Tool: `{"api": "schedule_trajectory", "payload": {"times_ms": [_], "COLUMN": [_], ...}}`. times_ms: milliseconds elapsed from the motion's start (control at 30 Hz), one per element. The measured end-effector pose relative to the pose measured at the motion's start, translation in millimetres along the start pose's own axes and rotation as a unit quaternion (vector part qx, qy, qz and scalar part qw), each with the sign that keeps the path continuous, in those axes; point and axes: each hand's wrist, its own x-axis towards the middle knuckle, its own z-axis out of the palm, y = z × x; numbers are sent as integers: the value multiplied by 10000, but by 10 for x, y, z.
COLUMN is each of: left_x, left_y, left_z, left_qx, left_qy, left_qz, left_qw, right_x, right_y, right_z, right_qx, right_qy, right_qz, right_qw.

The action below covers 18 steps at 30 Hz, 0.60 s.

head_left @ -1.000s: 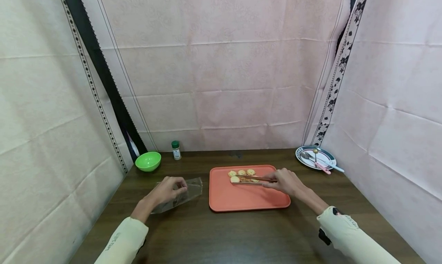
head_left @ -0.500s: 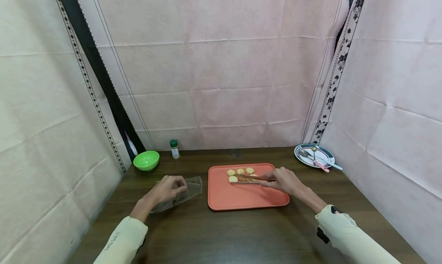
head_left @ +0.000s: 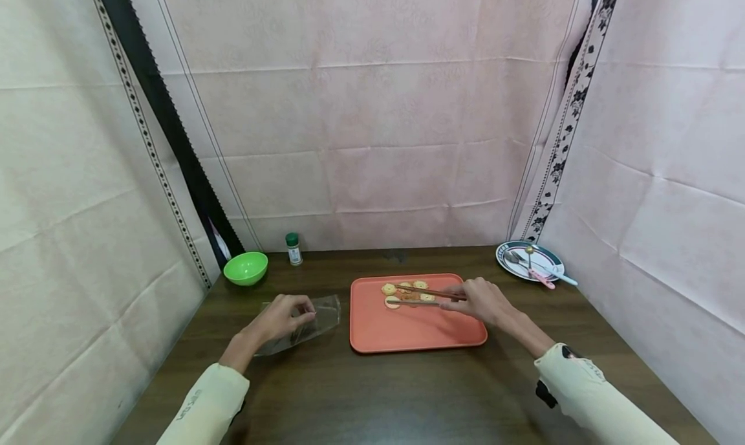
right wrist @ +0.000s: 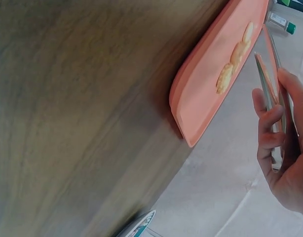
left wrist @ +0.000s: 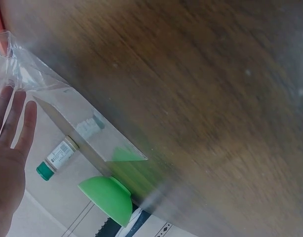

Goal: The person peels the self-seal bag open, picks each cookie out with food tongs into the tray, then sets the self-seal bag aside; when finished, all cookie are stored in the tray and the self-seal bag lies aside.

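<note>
My left hand (head_left: 285, 317) pinches the upper edge of a clear plastic bag (head_left: 323, 318) with thumb and fingers, left of the tray; in the left wrist view the fingers lie long against the film. My right hand (head_left: 480, 299) grips a pair of tongs (right wrist: 273, 81), whose two arms are spread apart with nothing between the tips. The tongs reach left over several small round cookies (head_left: 420, 284) that lie in a cluster on an orange tray (head_left: 407, 334). Both tips overlap the left cookies in the head view. A browner piece (head_left: 410, 296) sits amid the pale ones.
A green bowl (head_left: 246, 269) and a small green-capped bottle (head_left: 293, 249) stand at the back left of the wooden table (head_left: 372, 393). At the back right is a rimmed plate (head_left: 512, 270) bearing cutlery with pink and pale blue handles. Cloth curtains (head_left: 396, 147) enclose the table.
The tongs have lifted a little off the cookies and their arms have spread wider. My left hand and the bag have stayed in place.
</note>
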Motion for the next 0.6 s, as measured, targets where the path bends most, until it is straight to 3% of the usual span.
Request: {"api": "schedule_trajectory", "payload": {"times_ms": [267, 600], "left_x": [24, 52], "left_y": [9, 8], "left_z": [-4, 26], "left_qx": [11, 407], "left_qy": [-52, -343], "left_qz": [-41, -188], "left_qw": [10000, 9984], "right_x": [-59, -217], "right_y": [115, 353], "right_z": [-113, -250], "right_qx": [-45, -205], "right_qy": [440, 1169], "right_qz": [156, 360], "right_qw": [9989, 9923]}}
